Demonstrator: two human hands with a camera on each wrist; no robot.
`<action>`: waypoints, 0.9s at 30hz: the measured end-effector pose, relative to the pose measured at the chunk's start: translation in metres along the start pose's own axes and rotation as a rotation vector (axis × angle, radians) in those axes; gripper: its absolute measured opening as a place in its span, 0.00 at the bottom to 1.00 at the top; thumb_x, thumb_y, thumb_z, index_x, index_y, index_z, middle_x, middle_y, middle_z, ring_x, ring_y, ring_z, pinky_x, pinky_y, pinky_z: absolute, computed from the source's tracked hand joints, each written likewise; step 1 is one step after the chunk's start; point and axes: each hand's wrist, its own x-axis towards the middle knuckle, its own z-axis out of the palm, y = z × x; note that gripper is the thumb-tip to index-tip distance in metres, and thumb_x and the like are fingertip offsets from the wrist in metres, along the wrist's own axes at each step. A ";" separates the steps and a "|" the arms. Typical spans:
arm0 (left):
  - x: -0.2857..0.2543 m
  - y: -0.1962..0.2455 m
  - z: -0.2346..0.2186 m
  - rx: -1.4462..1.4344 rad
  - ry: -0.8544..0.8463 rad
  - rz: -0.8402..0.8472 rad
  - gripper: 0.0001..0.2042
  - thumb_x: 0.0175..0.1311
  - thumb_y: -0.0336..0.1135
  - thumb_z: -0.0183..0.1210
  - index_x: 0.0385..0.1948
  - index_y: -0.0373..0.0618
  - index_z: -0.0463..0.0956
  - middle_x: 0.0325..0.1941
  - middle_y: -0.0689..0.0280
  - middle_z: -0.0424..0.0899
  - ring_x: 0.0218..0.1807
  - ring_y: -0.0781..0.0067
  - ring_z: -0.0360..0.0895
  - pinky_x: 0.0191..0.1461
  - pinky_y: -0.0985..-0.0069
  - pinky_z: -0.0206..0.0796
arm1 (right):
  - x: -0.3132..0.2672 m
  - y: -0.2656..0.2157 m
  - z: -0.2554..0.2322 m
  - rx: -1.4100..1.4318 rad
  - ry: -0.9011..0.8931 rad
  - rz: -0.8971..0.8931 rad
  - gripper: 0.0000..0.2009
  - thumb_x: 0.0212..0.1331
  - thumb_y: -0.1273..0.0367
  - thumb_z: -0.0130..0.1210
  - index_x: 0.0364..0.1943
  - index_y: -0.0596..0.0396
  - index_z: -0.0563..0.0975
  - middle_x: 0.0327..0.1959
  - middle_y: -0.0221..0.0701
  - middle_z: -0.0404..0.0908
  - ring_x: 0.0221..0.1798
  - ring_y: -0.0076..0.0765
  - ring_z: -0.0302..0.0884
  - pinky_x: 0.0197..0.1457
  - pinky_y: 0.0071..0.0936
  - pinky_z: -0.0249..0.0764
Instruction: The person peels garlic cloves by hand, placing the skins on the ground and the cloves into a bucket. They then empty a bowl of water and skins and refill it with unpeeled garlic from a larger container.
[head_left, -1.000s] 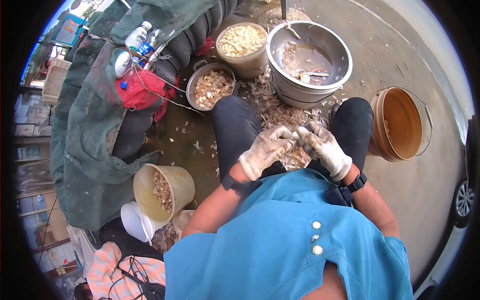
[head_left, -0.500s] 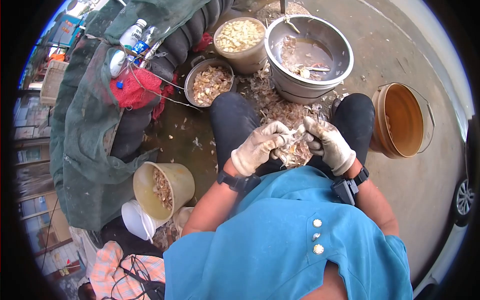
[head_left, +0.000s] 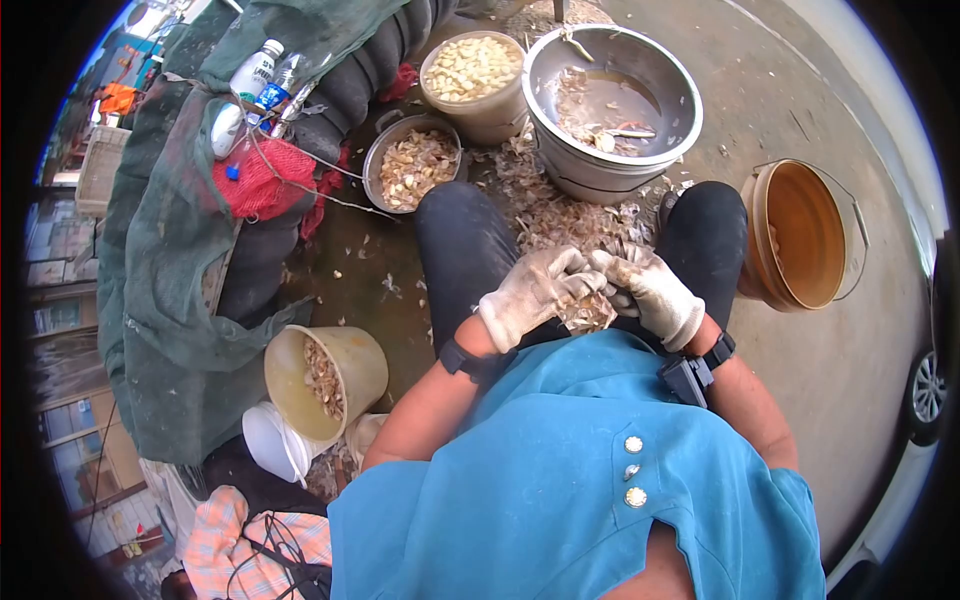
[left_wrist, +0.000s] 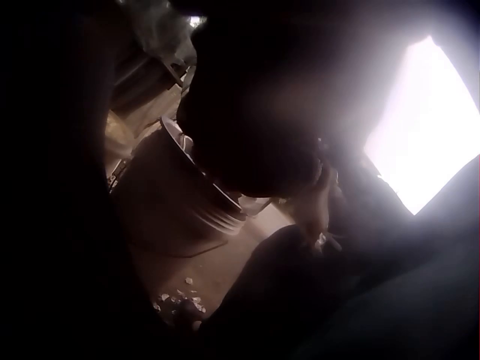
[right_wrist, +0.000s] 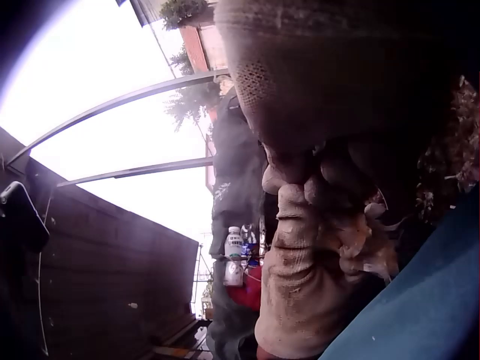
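Both hands wear stained white knit gloves and meet between the knees in the head view. My left hand (head_left: 532,292) and right hand (head_left: 652,292) have their fingers bent, fingertips together around garlic. The gloves hide most of it; papery garlic skin (right_wrist: 369,247) sticks out beside the left glove in the right wrist view. The left wrist view is very dark, with a pale piece (left_wrist: 319,210) by the fingers. Loose garlic skins (head_left: 588,314) lie beneath the hands.
Ahead stand a tub of peeled cloves (head_left: 473,68), a pot of unpeeled cloves (head_left: 418,165) and a metal basin (head_left: 680,135) holding murky water and skins. An orange-brown bucket (head_left: 765,235) is at right, a cream bucket (head_left: 365,370) at left. Skins litter the ground between.
The hands drew slightly apart half a second ago, showing a white piece between the fingertips, and have now come back together over it. The head view has shifted a little.
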 end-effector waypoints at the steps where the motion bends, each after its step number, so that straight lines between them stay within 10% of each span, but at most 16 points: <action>1: 0.000 0.005 0.004 0.122 0.035 -0.037 0.10 0.71 0.37 0.55 0.36 0.38 0.76 0.31 0.71 0.78 0.34 0.83 0.74 0.35 0.81 0.68 | 0.000 0.001 0.000 -0.087 0.014 -0.024 0.11 0.70 0.58 0.53 0.39 0.50 0.75 0.22 0.16 0.68 0.19 0.11 0.56 0.20 0.13 0.50; 5: -0.002 0.009 0.004 -0.201 -0.074 -0.085 0.12 0.69 0.35 0.58 0.47 0.38 0.78 0.43 0.68 0.82 0.43 0.81 0.78 0.45 0.83 0.71 | -0.004 -0.008 0.007 -0.215 0.068 -0.044 0.12 0.69 0.56 0.55 0.39 0.50 0.76 0.25 0.17 0.72 0.22 0.11 0.59 0.23 0.13 0.53; 8: -0.003 0.010 0.004 0.103 -0.100 0.239 0.18 0.71 0.47 0.55 0.43 0.39 0.78 0.37 0.67 0.79 0.34 0.81 0.75 0.35 0.80 0.68 | -0.007 -0.015 0.011 -0.187 0.035 -0.016 0.13 0.69 0.56 0.55 0.41 0.50 0.76 0.27 0.17 0.74 0.22 0.11 0.60 0.23 0.12 0.54; 15: 0.002 -0.015 -0.016 0.007 -0.026 0.240 0.22 0.71 0.54 0.53 0.42 0.38 0.74 0.39 0.68 0.76 0.36 0.80 0.74 0.40 0.81 0.69 | -0.003 -0.003 0.004 -0.045 -0.062 -0.048 0.13 0.70 0.58 0.52 0.42 0.52 0.77 0.26 0.16 0.72 0.21 0.10 0.58 0.22 0.12 0.52; 21: 0.000 -0.014 -0.017 -0.129 0.049 -0.043 0.21 0.71 0.54 0.53 0.45 0.41 0.73 0.39 0.70 0.76 0.37 0.82 0.73 0.39 0.84 0.68 | -0.004 0.001 -0.001 0.213 -0.132 -0.050 0.15 0.73 0.57 0.48 0.41 0.54 0.78 0.21 0.15 0.65 0.19 0.11 0.53 0.20 0.13 0.47; 25: -0.001 -0.009 -0.016 0.022 -0.054 0.157 0.21 0.70 0.52 0.55 0.47 0.41 0.73 0.36 0.70 0.76 0.35 0.83 0.73 0.37 0.85 0.67 | -0.003 -0.003 -0.001 0.303 -0.066 -0.005 0.16 0.73 0.56 0.48 0.41 0.53 0.78 0.21 0.15 0.65 0.19 0.11 0.52 0.21 0.14 0.46; 27: 0.002 0.003 -0.007 -0.141 -0.131 -0.151 0.23 0.69 0.54 0.55 0.48 0.39 0.73 0.36 0.69 0.76 0.35 0.83 0.73 0.35 0.84 0.67 | -0.001 -0.001 -0.001 0.328 -0.062 0.003 0.16 0.73 0.55 0.48 0.41 0.52 0.78 0.20 0.15 0.64 0.19 0.11 0.52 0.21 0.14 0.46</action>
